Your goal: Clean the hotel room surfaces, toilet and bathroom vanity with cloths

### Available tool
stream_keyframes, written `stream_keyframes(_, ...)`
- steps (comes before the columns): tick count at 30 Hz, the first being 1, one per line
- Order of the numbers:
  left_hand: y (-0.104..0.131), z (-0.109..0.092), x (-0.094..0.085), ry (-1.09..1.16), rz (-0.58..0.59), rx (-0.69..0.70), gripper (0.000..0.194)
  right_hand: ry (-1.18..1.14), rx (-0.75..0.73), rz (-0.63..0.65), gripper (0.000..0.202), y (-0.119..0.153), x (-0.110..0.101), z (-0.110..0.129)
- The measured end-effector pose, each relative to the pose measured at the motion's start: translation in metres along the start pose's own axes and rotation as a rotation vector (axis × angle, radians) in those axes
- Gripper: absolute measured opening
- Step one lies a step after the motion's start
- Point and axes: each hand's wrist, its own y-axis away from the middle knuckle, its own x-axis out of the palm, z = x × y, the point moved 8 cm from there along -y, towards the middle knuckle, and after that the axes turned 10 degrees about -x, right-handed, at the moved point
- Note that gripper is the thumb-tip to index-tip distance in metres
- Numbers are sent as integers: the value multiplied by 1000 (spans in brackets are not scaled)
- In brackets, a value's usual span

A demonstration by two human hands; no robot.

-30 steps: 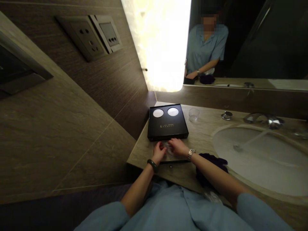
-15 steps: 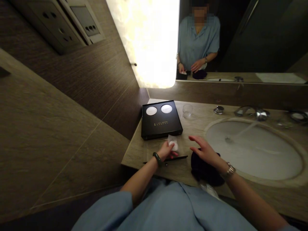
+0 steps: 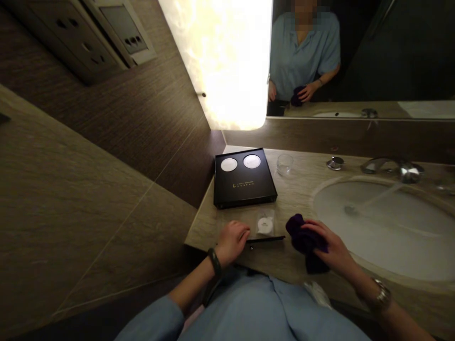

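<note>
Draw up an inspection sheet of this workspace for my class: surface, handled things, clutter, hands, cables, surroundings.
Surface: pale stone-look counter with an inset sink.
Handled things: purple cloth; round white item in clear packet.
Clutter: black box; clear glass to its right.
Hands: right hand grips the cloth; left hand curled beside the packet, contents unclear.
Cables: nothing seen.
Surroundings: mirror, lit panel, wall sockets.

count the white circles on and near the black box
3: the left circle and right circle on the black box, one disc in the clear packet by the left hand. That hand may hide others.
</note>
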Motion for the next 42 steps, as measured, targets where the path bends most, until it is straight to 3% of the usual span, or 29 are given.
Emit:
stream_keyframes(2,34,16,0,104,-15,-25,29,-105,-105,22,48,-45,16,34)
stream_keyframes(3,47,29,8,189,13,-99,30,-145,-177,87,48,-68,37,53)
stream_keyframes(5,63,61,33,435,74,-310,24,-142,-294,303,47,-107,99,85)
stream_keyframes(8,64,95,80,931,153,-602,36,76,-328,618,44,-140,196,101)
stream_keyframes(10,55,96,104,1234,246,-682,47,126,-337,728,42,-147,230,104)
stream_keyframes(11,50,91,111,1336,306,-689,48,79,-349,763,41,-147,235,106)
stream_keyframes(12,47,85,115,1412,354,-696,46,-2,-357,783,40,-144,232,108)
stream_keyframes(14,44,76,115,1504,400,-704,43,-197,-340,731,41,-138,200,110)
stream_keyframes(17,39,70,99,1544,356,-678,40,-349,-220,404,38,-125,110,90)
stream_keyframes(19,28,69,86,1520,321,-659,37,-291,-87,146,34,-101,47,64)
stream_keyframes(21,11,70,76,1491,298,-663,36,-121,75,-59,38,-62,-3,35)
stream_keyframes(23,-9,70,69,1446,280,-656,42,44,180,-88,48,-21,-27,14)
stream_keyframes(26,-30,76,51,1181,204,-624,59,125,204,150,40,13,-20,-8)
stream_keyframes(28,-37,82,24,882,129,-547,63,146,174,193,31,1,-19,-22)
stream_keyframes(30,-41,91,-17,617,-20,-453,63,214,110,71,29,-42,-27,-33)
stream_keyframes(32,-46,103,-69,434,-301,-371,61,311,51,-45,30,-102,-29,-45)
stream_keyframes(34,-56,117,-109,401,-546,-335,69,381,58,-40,38,-165,-16,-61)
stream_keyframes(35,-66,126,-118,451,-595,-353,79,387,92,0,43,-192,-5,-70)
stream_keyframes(37,-93,141,-114,580,-545,-440,88,349,186,87,40,-233,16,-90)
stream_keyframes(39,-115,149,-99,606,-457,-548,81,286,280,109,22,-248,23,-108)
stream_keyframes(42,-132,155,-90,547,-433,-675,72,211,401,-12,5,-224,-1,-128)
